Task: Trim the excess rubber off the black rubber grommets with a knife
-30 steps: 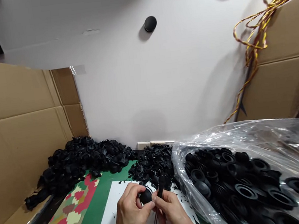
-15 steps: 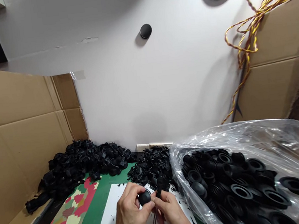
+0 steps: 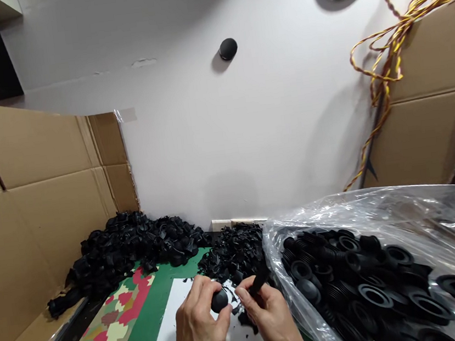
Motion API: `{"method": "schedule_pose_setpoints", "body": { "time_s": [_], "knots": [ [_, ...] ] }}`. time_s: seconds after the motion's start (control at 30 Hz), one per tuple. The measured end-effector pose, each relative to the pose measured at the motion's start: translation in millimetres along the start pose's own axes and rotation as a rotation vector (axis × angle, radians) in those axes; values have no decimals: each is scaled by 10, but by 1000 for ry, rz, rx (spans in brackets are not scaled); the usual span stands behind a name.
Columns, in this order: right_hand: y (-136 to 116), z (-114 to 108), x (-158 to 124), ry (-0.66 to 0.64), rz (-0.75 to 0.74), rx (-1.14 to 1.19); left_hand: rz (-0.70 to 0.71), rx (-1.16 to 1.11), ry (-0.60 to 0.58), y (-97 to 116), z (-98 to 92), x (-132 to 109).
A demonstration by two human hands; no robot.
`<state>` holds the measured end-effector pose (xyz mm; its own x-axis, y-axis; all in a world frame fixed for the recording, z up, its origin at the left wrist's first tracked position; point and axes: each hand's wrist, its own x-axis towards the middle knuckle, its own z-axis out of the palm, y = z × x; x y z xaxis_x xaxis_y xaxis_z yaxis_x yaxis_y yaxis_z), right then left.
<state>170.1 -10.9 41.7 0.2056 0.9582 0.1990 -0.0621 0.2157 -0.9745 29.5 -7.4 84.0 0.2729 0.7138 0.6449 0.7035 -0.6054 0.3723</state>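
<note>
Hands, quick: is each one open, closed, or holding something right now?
Left hand: closed, pinching a round black rubber part.
Right hand: closed on a slim black piece; what it is cannot be told.

Left hand (image 3: 198,335) pinches cap (image 3: 219,300), right hand (image 3: 272,320) tool (image 3: 258,283)

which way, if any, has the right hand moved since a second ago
Yes, slightly rightward: the right hand sits nearer the plastic bag edge.
</note>
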Motion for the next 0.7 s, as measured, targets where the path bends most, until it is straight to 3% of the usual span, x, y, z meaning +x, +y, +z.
{"method": "schedule_pose_setpoints", "body": {
  "time_s": [0.3,0.57,0.7],
  "knots": [
    [-39,55,-62,-99,-181,-311,185,294,21,-21,65,-68],
    [-46,87,-18,-48,-171,-366,560,427,167,-128,197,-36],
    [-12,102,60,1,-122,-337,459,291,55,-156,139,64]
  ]
}}
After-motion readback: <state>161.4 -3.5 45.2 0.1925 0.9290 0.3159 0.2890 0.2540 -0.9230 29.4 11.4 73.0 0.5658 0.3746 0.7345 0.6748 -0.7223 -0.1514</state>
